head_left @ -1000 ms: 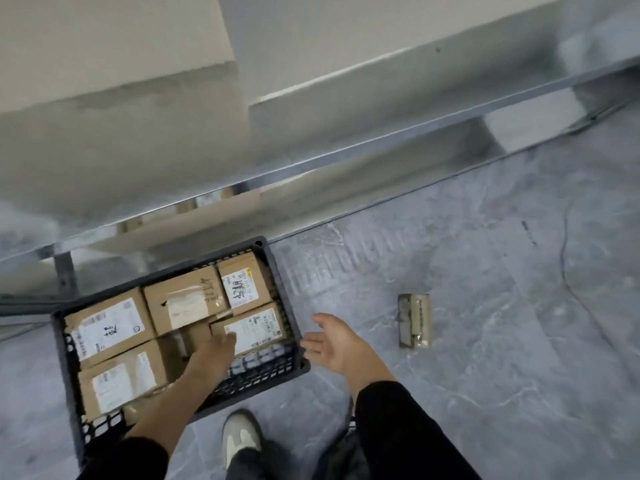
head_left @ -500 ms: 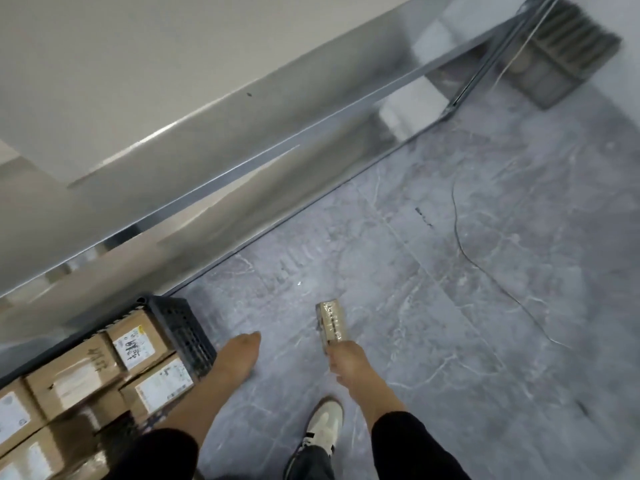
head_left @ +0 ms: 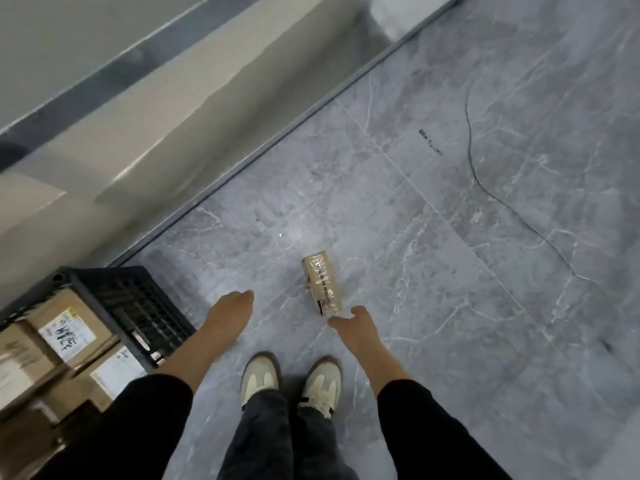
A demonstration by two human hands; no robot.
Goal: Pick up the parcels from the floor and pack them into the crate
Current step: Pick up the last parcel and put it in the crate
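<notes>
Nearly done: one parcel left on the floor

Mostly packed: the crate sits at 8 o'clock with several labelled boxes already inside. Just right of it the left hand hangs with fingers straight, holding nothing. Last visible parcel lies on the floor at 12 o'clock from the shoes, well apart from the crate. It's a small taped box, long axis 11-to-5 o'clock, far end pointing 11. At its near end the right hand reaches, fingers spread, not gripping; contact unclear. Probably left: grasp, lift, carry to 8 o'clock, drop in.
</notes>
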